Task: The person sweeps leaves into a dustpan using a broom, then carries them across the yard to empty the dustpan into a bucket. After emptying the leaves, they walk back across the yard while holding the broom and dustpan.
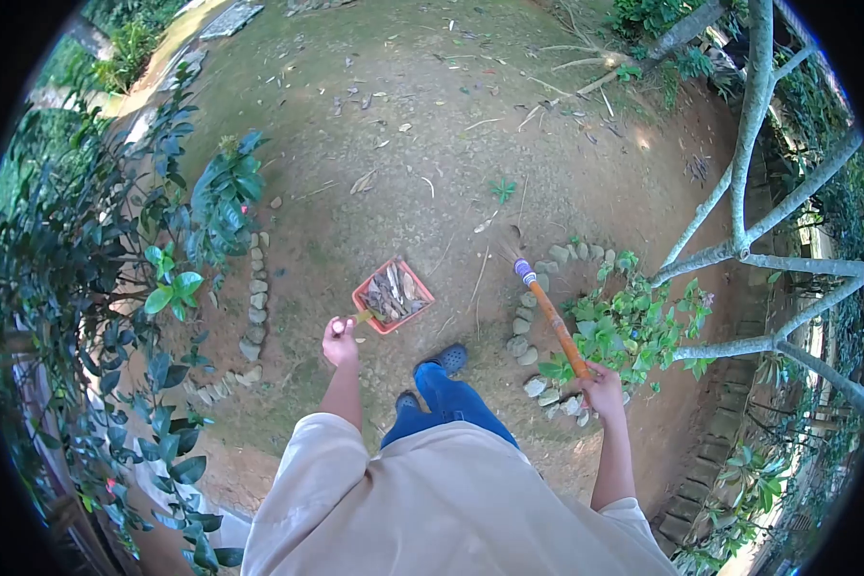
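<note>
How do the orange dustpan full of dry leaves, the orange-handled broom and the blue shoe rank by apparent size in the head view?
1. Orange-handled broom, longest by far.
2. Orange dustpan full of dry leaves.
3. Blue shoe, partly hidden by the leg, so its rank below the dustpan is unsure.

Bare brown ground (432, 154) is strewn with dry leaves. Stone borders (255, 307) are laid around shrubs (115, 278). Pale tree branches (749, 192) are sunlit.

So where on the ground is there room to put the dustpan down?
The widest bare dirt lies ahead of the dustpan, with only scattered dry leaves. A smaller bare strip runs between the left stone row and the shoes. It is crowded at the stone ring by the broom, and in the left bushes.
</note>
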### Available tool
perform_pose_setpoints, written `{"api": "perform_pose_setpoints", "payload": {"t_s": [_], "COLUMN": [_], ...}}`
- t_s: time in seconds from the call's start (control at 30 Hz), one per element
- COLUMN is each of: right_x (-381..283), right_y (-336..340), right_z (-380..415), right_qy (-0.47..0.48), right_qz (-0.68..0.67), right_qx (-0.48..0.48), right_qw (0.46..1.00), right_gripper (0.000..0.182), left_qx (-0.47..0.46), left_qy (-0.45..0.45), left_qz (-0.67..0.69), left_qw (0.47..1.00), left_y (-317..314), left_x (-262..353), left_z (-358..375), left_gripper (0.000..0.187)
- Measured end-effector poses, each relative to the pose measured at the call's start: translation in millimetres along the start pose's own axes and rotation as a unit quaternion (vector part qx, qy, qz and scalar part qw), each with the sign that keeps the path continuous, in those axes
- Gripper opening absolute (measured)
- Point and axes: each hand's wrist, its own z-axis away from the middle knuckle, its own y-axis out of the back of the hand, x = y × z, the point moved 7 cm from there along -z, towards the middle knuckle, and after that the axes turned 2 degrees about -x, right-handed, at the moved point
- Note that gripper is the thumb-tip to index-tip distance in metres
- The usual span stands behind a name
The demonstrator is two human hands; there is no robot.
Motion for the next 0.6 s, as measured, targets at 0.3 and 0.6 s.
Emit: {"api": "perform_pose_setpoints", "payload": {"t_s": [0.3, 0.6], "right_x": [-34.0, -41.3], "right_y": [25.4, 30.4], "right_z": [-99.3, -133.0], "right_qy": [-0.024, -0.04], "right_qz": [-0.009, -0.026], "right_qx": [0.07, 0.094], "right_qw": [0.997, 0.994], "right_gripper": [0.06, 0.054], "left_qx": [-0.056, -0.115], "left_qy": [-0.02, -0.038], "left_qz": [-0.001, -0.016], "left_qw": [0.998, 0.992], "left_y": [-134.7, -222.8], "left_x": [61.3, 95.8], "left_z": [-13.8, -38.1], "left_gripper": [0.033, 0.033]}}
